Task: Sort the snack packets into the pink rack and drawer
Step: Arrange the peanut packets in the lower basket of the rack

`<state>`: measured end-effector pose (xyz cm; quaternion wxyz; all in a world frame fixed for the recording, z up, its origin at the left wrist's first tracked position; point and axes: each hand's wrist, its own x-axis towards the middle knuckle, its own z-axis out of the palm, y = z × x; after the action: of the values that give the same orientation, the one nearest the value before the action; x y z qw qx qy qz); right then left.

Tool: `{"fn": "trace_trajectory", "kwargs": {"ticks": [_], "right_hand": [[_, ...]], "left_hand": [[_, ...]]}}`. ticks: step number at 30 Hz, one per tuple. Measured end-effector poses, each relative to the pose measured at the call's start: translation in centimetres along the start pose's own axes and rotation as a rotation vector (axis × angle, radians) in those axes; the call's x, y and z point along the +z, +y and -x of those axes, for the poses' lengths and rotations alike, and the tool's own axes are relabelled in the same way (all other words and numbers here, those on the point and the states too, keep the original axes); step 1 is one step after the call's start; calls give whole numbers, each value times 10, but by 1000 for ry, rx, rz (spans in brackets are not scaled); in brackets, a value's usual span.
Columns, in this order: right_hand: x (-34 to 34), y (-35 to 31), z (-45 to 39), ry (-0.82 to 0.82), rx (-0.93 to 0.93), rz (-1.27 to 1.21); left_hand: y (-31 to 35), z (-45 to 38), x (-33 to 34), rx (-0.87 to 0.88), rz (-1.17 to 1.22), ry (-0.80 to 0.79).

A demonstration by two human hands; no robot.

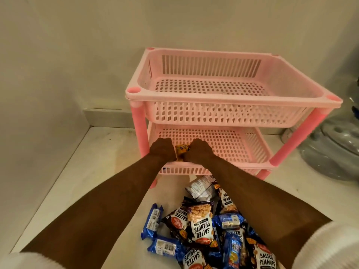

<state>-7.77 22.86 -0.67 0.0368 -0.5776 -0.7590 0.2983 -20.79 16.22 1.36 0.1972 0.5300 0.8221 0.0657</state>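
From the head view, both arms reach forward into the lower tier of the pink rack (213, 133), which stands toward the back of the counter (93, 171) near the wall. The left hand (162, 150) and right hand (201, 151) sit close together over the tier's front left part, fingers curled, each grip closed on a small yellow packet (181, 149) held between them. The upper tier (223, 90) shows only its perforated floor. At the counter's near edge, between the forearms, lies a heap of salted peanut packets (200, 222) mixed with blue wrapped packets (152, 222). A clear plastic container (330, 150) stands right of the rack.
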Motion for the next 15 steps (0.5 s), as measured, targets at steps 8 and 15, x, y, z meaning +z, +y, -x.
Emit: {"fn": "trace_trajectory", "kwargs": {"ticks": [8, 15], "right_hand": [[1, 1, -7, -29, -25, 16], [-10, 6, -6, -67, -65, 65]], "left_hand": [[0, 1, -1, -18, -22, 67], [5, 8, -9, -13, -10, 72]]}}
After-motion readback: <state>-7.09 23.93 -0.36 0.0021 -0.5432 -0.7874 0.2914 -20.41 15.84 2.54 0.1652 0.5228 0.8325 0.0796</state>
